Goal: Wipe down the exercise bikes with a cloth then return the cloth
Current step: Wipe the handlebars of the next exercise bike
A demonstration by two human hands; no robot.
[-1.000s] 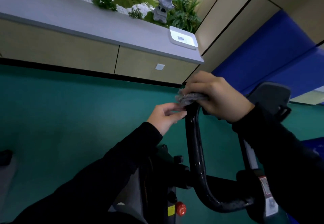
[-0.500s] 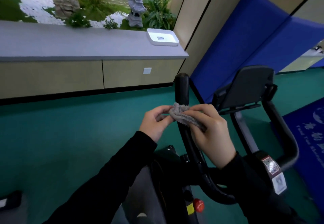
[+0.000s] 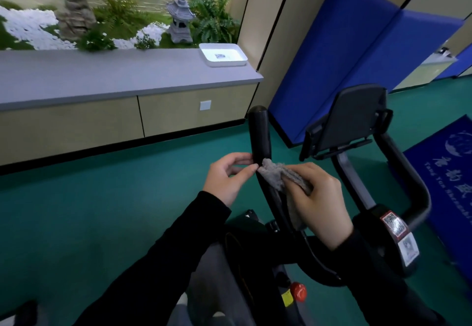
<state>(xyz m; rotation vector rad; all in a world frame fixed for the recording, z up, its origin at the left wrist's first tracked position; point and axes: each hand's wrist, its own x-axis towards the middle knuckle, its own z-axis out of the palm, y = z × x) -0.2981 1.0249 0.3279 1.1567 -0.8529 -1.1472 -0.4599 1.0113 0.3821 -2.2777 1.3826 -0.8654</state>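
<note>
A black exercise bike fills the lower middle, its left handlebar (image 3: 259,131) rising upright and a tablet holder (image 3: 350,119) to its right. A grey fluffy cloth (image 3: 274,175) is wrapped against the handlebar partway down. My right hand (image 3: 316,203) grips the cloth from the right side of the bar. My left hand (image 3: 227,175) is at the bar's left side, thumb and fingers pinching the cloth's edge. Both sleeves are black.
A grey counter (image 3: 102,75) with a white tray (image 3: 222,54) runs along the back, plants and a stone lantern (image 3: 180,19) behind it. Blue wall padding (image 3: 344,52) and a blue mat (image 3: 449,167) lie right. The floor is green. The bike has a red knob (image 3: 298,292).
My right hand slid the cloth from the top of the handlebar down its shaft. My left hand stayed at the cloth's edge. The view tilted and the bar's top end is now uncovered.
</note>
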